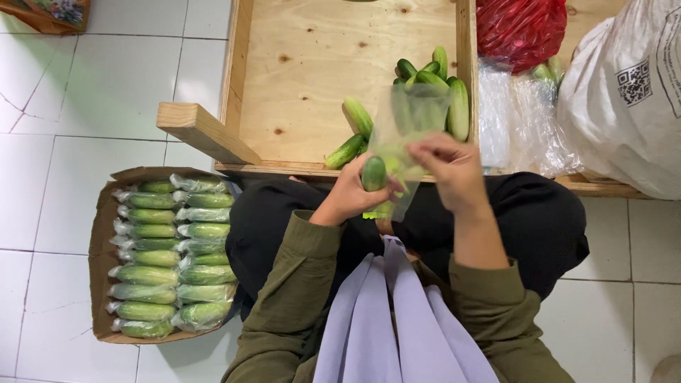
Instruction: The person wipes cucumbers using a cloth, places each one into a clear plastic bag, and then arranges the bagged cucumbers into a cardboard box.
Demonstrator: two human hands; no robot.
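Left grip [349,195] clenched on cucumber [374,173]; right grip [452,169] pinching bag [406,135]. Cucumber firm, smooth; bag flimsy, slippery. Best held mid-length.

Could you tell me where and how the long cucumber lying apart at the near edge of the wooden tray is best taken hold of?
Probably around its middle, coming from above. The cucumber lies flat and slanted on the wooden tray, its near end close to the tray's front rim, a second cucumber at its far end. Its long sides seem free, so fingers can close across its width.
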